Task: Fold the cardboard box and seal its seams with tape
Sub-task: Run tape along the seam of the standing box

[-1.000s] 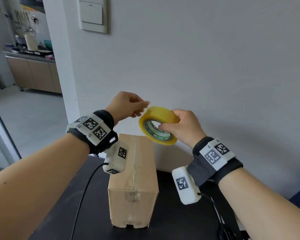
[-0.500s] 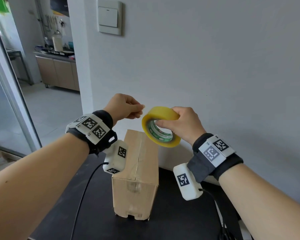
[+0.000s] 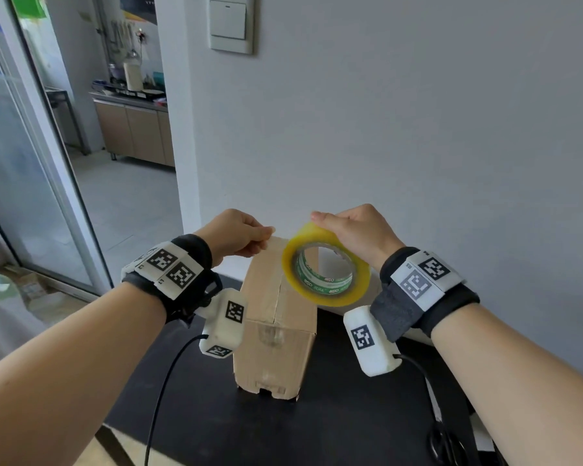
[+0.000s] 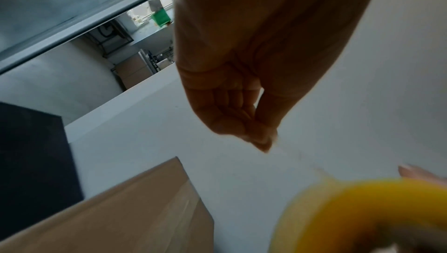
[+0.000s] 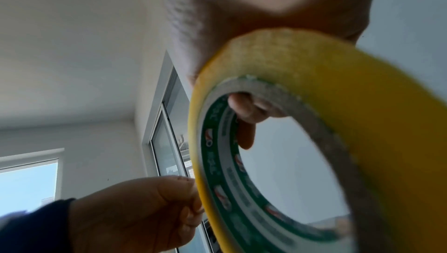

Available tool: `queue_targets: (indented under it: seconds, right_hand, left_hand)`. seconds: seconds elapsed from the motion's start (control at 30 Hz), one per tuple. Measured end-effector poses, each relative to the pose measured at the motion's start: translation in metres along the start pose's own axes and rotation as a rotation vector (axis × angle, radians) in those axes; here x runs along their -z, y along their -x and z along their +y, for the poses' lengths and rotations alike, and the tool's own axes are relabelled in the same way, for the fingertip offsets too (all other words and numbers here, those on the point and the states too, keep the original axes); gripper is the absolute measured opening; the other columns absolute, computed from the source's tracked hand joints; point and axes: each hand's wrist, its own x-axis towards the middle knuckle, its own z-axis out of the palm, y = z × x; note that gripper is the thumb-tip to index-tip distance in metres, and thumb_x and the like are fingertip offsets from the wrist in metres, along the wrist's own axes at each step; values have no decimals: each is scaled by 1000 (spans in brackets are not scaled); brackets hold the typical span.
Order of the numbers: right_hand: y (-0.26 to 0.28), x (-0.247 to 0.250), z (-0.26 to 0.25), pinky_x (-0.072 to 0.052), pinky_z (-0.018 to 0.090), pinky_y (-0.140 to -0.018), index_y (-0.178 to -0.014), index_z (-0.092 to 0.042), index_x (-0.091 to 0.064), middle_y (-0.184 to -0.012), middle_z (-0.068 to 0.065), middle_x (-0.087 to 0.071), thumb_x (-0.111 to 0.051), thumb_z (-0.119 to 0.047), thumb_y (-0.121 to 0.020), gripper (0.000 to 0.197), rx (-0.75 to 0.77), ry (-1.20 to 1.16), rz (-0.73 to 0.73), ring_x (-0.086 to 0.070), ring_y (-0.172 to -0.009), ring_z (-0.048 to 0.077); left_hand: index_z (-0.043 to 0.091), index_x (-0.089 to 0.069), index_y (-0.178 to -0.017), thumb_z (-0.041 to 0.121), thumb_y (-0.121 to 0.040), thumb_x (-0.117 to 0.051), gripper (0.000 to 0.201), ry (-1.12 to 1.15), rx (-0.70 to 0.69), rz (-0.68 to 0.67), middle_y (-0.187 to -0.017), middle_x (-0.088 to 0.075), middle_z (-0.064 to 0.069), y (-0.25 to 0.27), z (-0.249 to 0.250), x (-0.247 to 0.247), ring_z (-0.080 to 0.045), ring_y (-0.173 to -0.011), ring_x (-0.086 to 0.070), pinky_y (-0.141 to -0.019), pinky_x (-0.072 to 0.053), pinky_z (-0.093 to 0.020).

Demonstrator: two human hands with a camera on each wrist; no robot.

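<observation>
- The right hand (image 3: 357,233) grips the yellow tape roll (image 3: 327,264) above the cardboard box (image 3: 276,317), fingers curled over its rim; one fingertip shows inside the core in the right wrist view
- The left hand (image 3: 236,235) pinches the pulled tape end (image 3: 278,242); the clear strip is hard to make out
- The box stands upright on the black tabletop (image 3: 283,428); its far end is hidden behind the roll
- Dark scissors (image 3: 446,445) lie at the right, cut off by the forearm
</observation>
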Motion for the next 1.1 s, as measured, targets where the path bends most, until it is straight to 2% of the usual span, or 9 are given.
queue_targets:
  seconds: [0.07, 0.17, 0.3, 0.53, 0.63, 0.77, 0.9, 1.03, 1.1]
  right_hand:
    - [5, 3, 4, -29, 27, -54, -39, -20, -20, -37, -10, -22, -66, -50, -78, 67, -11, 139, -11, -28, -41, 15]
    - [14, 10, 17, -35, 30, -58, -37, -17, -28, -45, -5, -33, -65, -55, -74, 65, -39, 309, -36, -40, -50, 19]
    - [24, 14, 31, -35, 31, -59, -41, -20, -31, -42, -5, -34, -66, -58, -73, 61, -94, 290, -120, -43, -51, 20]
    - [43, -1, 48, -27, 31, -57, -43, -20, -23, -44, -6, -22, -65, -58, -73, 65, -131, 351, -218, -31, -50, 19]
    - [48, -8, 52, -28, 29, -54, -43, -19, -27, -42, -6, -27, -66, -55, -75, 62, -137, 389, -241, -34, -45, 17]
    - [56, -10, 56, -34, 26, -54, -50, -19, -47, -48, -3, -42, -63, -59, -75, 50, -150, 544, -279, -45, -51, 18]
    - [55, -13, 60, -41, 27, -55, -46, -18, -45, -44, -2, -52, -59, -68, -72, 58, -186, 554, -301, -53, -46, 18]
    - [56, -16, 69, -50, 32, -61, -47, -16, -50, -41, 1, -57, -57, -72, -69, 61, -239, 515, -320, -56, -41, 19]
    - [56, -18, 71, -50, 32, -59, -48, -15, -52, -42, 2, -58, -58, -72, -68, 61, -249, 523, -320, -57, -41, 19]
  left_hand:
    - [7, -63, -73, 24, -88, -64, 22, 20, 23, 28, -69, -63, -5, 5, -5, 7, -12, -59, -53, -62, -50, -19]
    - [8, -63, -73, 23, -87, -66, 21, 8, 63, 56, -69, -63, -5, 13, -16, 18, -13, -59, -54, -61, -50, -19]
    - [7, -62, -71, 21, -86, -67, 21, -2, 115, 56, -64, -62, -4, 25, -33, 13, -11, -55, -53, -48, -49, -11]
    - [7, -59, -67, 16, -86, -66, 23, 6, 177, 36, -61, -62, -4, 41, -59, 1, -12, -54, -53, -47, -48, -12]
    - [5, -60, -71, 16, -87, -65, 20, -14, 197, 56, -63, -61, -6, 49, -70, 1, -13, -54, -53, -47, -48, -13]
    - [4, -62, -76, 17, -88, -64, 18, -56, 199, 50, -67, -63, -7, 56, -74, 5, -13, -56, -55, -49, -50, -13]
    - [5, -61, -74, 17, -87, -65, 19, -77, 205, 62, -67, -63, -8, 55, -72, 5, -14, -56, -54, -56, -49, -20]
    - [5, -61, -72, 15, -87, -66, 19, -69, 229, 102, -62, -61, -6, 56, -77, 3, -14, -54, -53, -51, -49, -17]
    - [4, -61, -71, 15, -86, -67, 20, -64, 235, 104, -59, -61, -5, 56, -80, 2, -14, -53, -53, -52, -48, -18]
